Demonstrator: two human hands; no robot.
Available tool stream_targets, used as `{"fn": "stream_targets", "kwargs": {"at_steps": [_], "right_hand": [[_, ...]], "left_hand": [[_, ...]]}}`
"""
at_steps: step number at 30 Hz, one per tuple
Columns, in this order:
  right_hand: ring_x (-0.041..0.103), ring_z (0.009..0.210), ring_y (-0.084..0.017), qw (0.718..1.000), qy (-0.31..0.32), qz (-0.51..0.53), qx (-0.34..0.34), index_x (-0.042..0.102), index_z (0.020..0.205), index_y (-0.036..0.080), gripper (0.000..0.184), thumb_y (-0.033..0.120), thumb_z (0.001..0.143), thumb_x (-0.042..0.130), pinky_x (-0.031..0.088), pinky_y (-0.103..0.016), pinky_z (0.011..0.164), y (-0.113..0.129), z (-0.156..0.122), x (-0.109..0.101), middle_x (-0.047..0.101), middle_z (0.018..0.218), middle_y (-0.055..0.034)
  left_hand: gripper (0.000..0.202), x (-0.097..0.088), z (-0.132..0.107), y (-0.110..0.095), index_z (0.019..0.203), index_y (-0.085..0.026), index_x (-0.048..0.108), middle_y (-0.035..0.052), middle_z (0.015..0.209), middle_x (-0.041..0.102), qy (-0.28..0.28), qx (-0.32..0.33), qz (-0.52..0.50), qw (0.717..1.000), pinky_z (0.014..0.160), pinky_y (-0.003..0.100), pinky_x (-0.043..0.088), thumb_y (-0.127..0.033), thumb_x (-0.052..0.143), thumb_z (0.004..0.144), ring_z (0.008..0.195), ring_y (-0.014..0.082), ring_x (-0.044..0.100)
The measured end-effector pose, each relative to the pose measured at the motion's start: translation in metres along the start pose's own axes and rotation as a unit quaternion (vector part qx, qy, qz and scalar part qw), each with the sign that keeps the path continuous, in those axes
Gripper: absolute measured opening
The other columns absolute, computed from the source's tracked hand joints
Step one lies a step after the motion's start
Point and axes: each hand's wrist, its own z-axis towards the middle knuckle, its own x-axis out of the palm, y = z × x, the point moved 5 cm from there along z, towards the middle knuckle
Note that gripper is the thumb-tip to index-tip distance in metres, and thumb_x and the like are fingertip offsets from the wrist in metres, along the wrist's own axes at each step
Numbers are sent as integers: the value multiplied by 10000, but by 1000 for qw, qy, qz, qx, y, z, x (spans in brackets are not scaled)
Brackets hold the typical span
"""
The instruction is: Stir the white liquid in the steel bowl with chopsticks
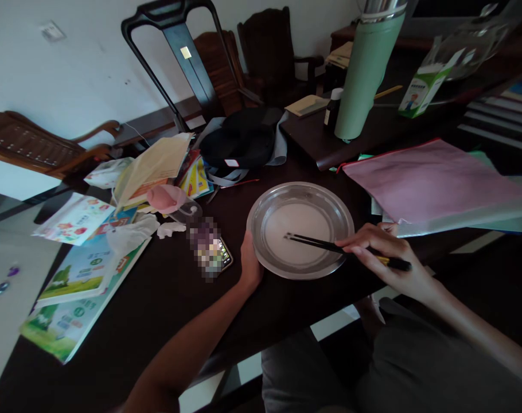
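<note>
A round metal basin (302, 272) stands on the dark table with a pale, milky liquid (295, 215) in it. My left hand (249, 263) holds the basin by its left side; most of its fingers are hidden behind the rim. In my right hand (388, 252) is a pair of black chopsticks (315, 242), gripped near their thick ends. They reach over the basin's right rim, and their tips are close together at the liquid near the middle. Whether the tips dip below the surface I cannot tell.
Left of the basin lie a phone (224, 255), a pink-topped cup (166, 199) and several booklets (76, 275). A black bag (244, 137) sits behind. To the right are a pink folder (424, 178), a green thermos (364, 80) and a small carton (428, 86).
</note>
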Motion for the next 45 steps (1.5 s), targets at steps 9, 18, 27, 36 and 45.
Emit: {"fn": "stream_targets", "kwargs": {"at_steps": [9, 18, 27, 36, 45], "right_hand": [[735, 762, -221, 992, -88, -85, 14, 708, 882, 263, 215, 282, 1046, 571, 366, -442, 769, -11, -3, -13, 826, 932, -30], [690, 662, -226, 993, -113, 2, 47, 711, 794, 301, 311, 268, 1048, 535, 396, -482, 772, -5, -21, -39, 791, 806, -5], [757, 804, -202, 1000, 16, 14, -5, 703, 951, 306, 141, 313, 1047, 599, 434, -432, 767, 0, -3, -2, 835, 980, 12], [733, 768, -217, 994, -79, -74, 7, 701, 897, 275, 182, 252, 1035, 584, 368, -438, 758, -9, -4, -14, 827, 934, 0], [683, 721, -208, 997, -77, 26, 12, 686, 849, 288, 307, 214, 1069, 485, 398, -467, 817, 2, -19, -32, 785, 846, 10]], "left_hand": [[501, -1, -1, 3, 1128, -247, 756, 55, 1146, 780, 8, -1, -4, 1000, 1044, 431, 522, -669, 539, 966, 1153, 270, 686], [502, 0, -1, -1, 1069, -237, 753, 55, 1089, 784, 3, -3, 1, 1000, 1024, 414, 528, -675, 533, 965, 1126, 263, 689], [574, -1, 0, 4, 1032, -245, 760, 54, 1054, 788, 3, -20, -15, 1000, 997, 386, 539, -753, 511, 935, 1080, 253, 702], [668, 4, -4, -1, 1076, -219, 766, 67, 1096, 789, -5, -64, -44, 997, 975, 431, 544, -802, 484, 909, 1068, 273, 696], [620, 2, -1, -1, 1045, -211, 759, 61, 1068, 788, 0, -25, -10, 1000, 986, 393, 534, -754, 472, 956, 1044, 243, 696]]}}
